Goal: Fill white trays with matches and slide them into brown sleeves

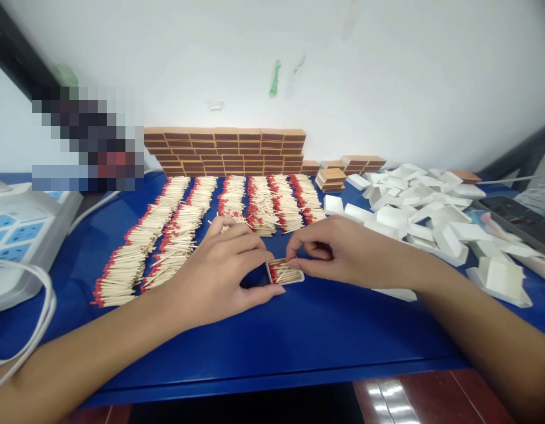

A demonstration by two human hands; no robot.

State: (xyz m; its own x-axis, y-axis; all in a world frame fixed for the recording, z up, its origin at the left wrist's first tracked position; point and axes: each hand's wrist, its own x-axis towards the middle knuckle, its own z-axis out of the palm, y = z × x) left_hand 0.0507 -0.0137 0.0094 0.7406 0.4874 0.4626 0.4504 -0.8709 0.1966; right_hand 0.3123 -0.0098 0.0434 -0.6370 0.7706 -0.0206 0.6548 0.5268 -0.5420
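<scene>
A small white matchbox tray [303, 278] filled with red-tipped matchsticks [283, 272] sits on the blue table near its front. Around the tray's left end, my left hand [222, 268] grips it between thumb and index finger. Its other fingers reach over toward the loose match rows. My right hand [329, 250] is closed in a pinch at the tray's right end, thumb and index finger on the match ends there. Behind both hands lie several long rows of loose matches [259, 206], their red heads mostly facing left.
Along the wall stands a stack of brown matchboxes [226, 150], with a few more boxes [332, 176] to its right. White empty trays [431, 218] are heaped at the right, near a dark phone [519, 221]. A power strip [23, 241] and white cable [47, 294] occupy the left.
</scene>
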